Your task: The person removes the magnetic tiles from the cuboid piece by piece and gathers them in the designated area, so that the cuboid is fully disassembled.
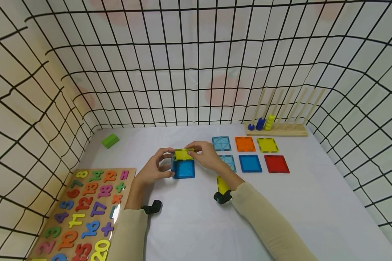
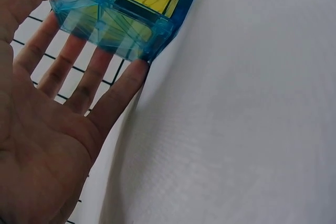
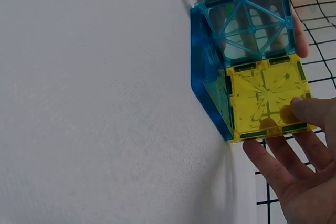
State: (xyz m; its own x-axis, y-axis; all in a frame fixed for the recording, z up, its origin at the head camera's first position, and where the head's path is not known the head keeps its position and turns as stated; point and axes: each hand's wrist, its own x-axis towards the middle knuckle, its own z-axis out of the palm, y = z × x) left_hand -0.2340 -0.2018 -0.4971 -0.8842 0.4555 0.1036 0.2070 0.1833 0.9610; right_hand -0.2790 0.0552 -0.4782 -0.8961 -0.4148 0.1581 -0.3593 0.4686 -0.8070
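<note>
A dark blue square magnetic tile [image 1: 184, 170] lies flat on the white tabletop. On its left edge stands a light blue see-through tile [image 3: 252, 27], and along its far edge a yellow tile [image 3: 268, 95] stands upright. My left hand [image 1: 153, 167] holds the light blue tile at its edges, with the fingers spread behind it in the left wrist view. My right hand [image 1: 206, 155] pinches the yellow tile, thumb on one face and fingers on the other. Where the two upright tiles meet, their edges form a corner.
At right lie loose tiles: orange [image 1: 245, 144], red [image 1: 277, 164], blue [image 1: 250, 163] and others. A yellow tile [image 1: 223, 185] is partly under my right wrist. Behind are a peg counter [image 1: 281, 131] and a green block [image 1: 110, 140]; a number board [image 1: 85, 214] lies left. Black netting surrounds the table.
</note>
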